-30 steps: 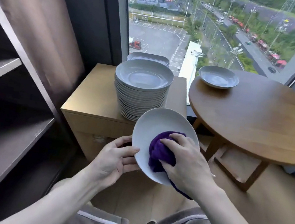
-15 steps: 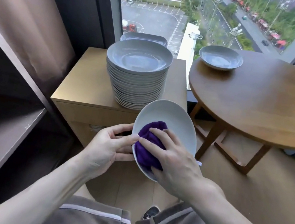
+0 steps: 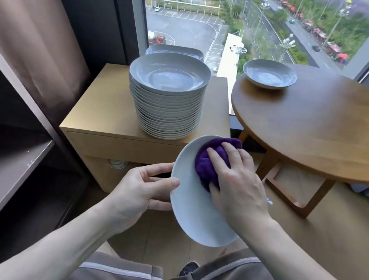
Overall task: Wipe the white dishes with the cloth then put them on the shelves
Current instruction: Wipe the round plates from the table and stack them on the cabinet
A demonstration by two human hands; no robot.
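Cloth: the purple cloth (image 3: pixel 208 166) has been carried from the left-middle of the dish, near the thumb, up to its upper rim, and a little of it is now seen over that rim.
Dish in hand: the white dish (image 3: pixel 193 210) is held tilted at the lower centre of the frame, in front of the cabinet (image 3: pixel 102 101), with much the same tilt as half a second before.
Left hand: the left hand (image 3: pixel 143 189) keeps its pinch on the left rim, the thumb laid on the inner face and the fingers behind.
Right hand: the right hand (image 3: pixel 236 187) is laid over the bunched cloth, its fingers bent lightly round it and pressing it into the dish.
Meaning for the task: the wiping is judged to be under way. The lower part of the inner face is bare now, and the back probably remains to be wiped.
Stack: a tall stack of dishes (image 3: pixel 166 97) stands untouched at the centre, so much of the task is judged to remain.
Edges: the upper rim of the dish is close to the front edge of the cabinet, and the edge of the round table (image 3: pixel 313 137) is near on the right.
Open room: the shelves (image 3: pixel 2 170) lie at the left of the frame, and a free path to them is seen from the lower centre.
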